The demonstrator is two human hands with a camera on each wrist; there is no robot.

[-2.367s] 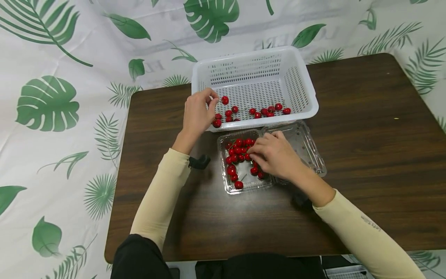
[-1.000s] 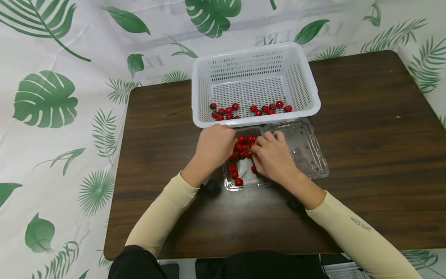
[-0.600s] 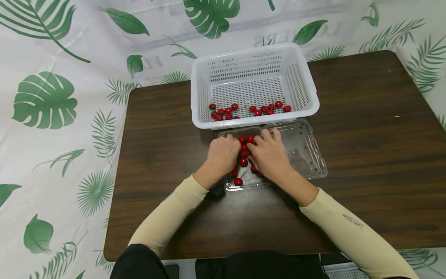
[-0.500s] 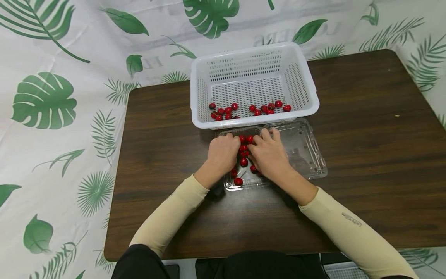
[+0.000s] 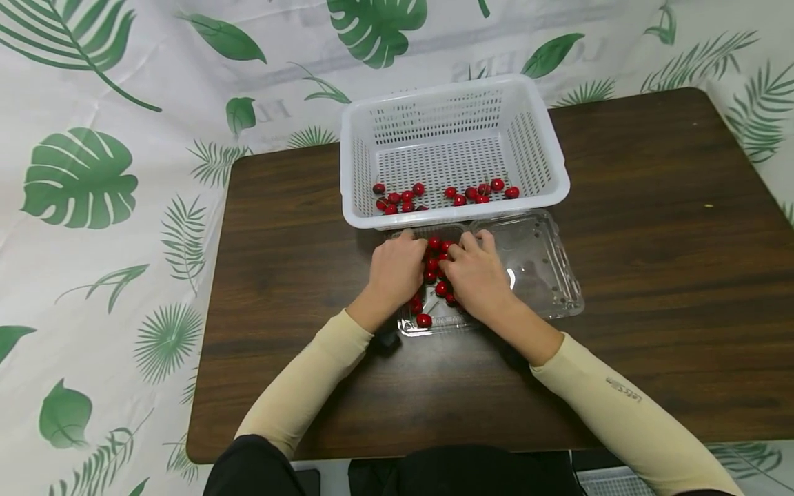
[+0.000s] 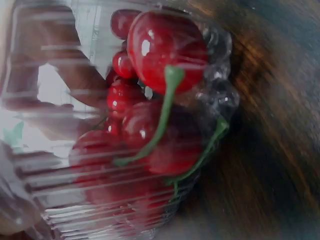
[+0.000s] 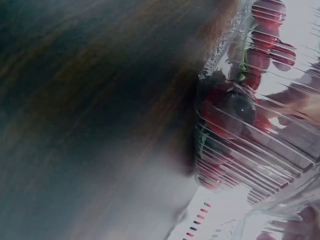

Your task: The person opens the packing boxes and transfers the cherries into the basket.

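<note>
Red cherries (image 5: 431, 264) with green stems lie in a clear plastic clamshell box (image 5: 437, 329) in the head view. My left hand (image 5: 397, 270) reaches into the box's left side, its fingers bent down and their tips hidden among the cherries. Opposite it, my right hand (image 5: 477, 275) dips in from the right with curled fingers beside the fruit. Through the box wall in the left wrist view, several cherries (image 6: 167, 50) show close up, with blurred fingers (image 6: 80, 75) next to them. The right wrist view has cherries (image 7: 227, 112) behind the ribbed wall.
A white perforated basket (image 5: 455, 220) stands behind the box, with several cherries (image 5: 406, 197) on the left of its floor and more cherries (image 5: 480, 193) further right. The clamshell's open lid (image 5: 533, 265) lies flat to the right on the dark wooden table (image 5: 651, 275).
My left hand has come from the basket down into the box, and the cherries in the box have shifted slightly. My right hand has stayed at the box's right side.
</note>
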